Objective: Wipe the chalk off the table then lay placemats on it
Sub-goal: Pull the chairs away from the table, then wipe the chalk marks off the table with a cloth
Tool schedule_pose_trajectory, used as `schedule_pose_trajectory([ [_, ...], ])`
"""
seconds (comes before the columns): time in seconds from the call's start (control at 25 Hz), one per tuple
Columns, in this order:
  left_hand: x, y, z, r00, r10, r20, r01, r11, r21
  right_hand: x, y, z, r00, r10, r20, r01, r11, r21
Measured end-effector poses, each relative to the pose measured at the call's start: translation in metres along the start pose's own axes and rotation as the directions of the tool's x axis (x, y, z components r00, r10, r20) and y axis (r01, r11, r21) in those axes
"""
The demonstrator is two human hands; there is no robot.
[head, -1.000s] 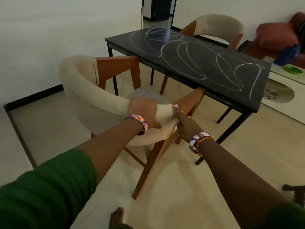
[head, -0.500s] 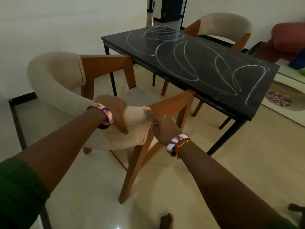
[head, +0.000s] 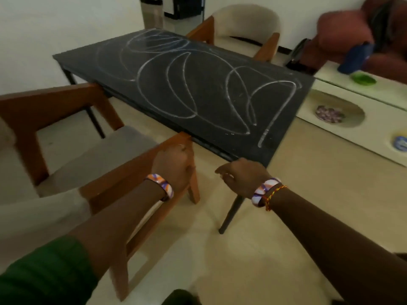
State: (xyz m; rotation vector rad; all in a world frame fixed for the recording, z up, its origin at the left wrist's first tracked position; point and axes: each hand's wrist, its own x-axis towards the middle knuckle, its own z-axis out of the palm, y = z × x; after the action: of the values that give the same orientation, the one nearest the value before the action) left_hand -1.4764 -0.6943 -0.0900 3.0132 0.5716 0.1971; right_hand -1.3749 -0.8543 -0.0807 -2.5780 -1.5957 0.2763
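A black table (head: 204, 69) stands ahead, covered in looping white chalk lines (head: 182, 84). A wooden chair with cream upholstery (head: 92, 157) is at the left, pulled away from the table. My left hand (head: 174, 166) rests on the chair's wooden arm frame, fingers curled over its front corner. My right hand (head: 242, 175) hangs free in front of the table's near corner with fingers loosely curled, holding nothing. No cloth or placemat is visible.
A second cream chair (head: 244, 27) stands at the table's far side. A low white cabinet (head: 343, 133) with a green dish (head: 363, 79) and small bowls is at the right. A reddish sofa (head: 352, 36) with a blue item lies beyond.
The chair has been drawn left and away from the table. My left hand shifted from the cream backrest to the wooden arm. My right hand let go of the chair.
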Motion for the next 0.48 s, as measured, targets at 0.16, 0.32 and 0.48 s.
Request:
schedule_pose_trajectory([
  [0.16,0.062,0.134,-0.001,0.871,0.487,-0.058,-0.490,0.855,-0.172,-0.052,0.100,-0.025,0.965,0.246,-0.092,-0.253,0.964,-0.075],
  [0.32,0.127,0.287,0.022,0.709,0.704,0.041,-0.694,0.707,-0.140,-0.130,0.220,-0.027,0.867,0.482,-0.124,-0.484,0.875,0.017],
  [0.48,0.167,0.451,0.058,0.519,0.826,0.221,-0.821,0.553,-0.142,-0.229,0.328,-0.016,0.732,0.673,-0.105,-0.652,0.737,0.178],
])
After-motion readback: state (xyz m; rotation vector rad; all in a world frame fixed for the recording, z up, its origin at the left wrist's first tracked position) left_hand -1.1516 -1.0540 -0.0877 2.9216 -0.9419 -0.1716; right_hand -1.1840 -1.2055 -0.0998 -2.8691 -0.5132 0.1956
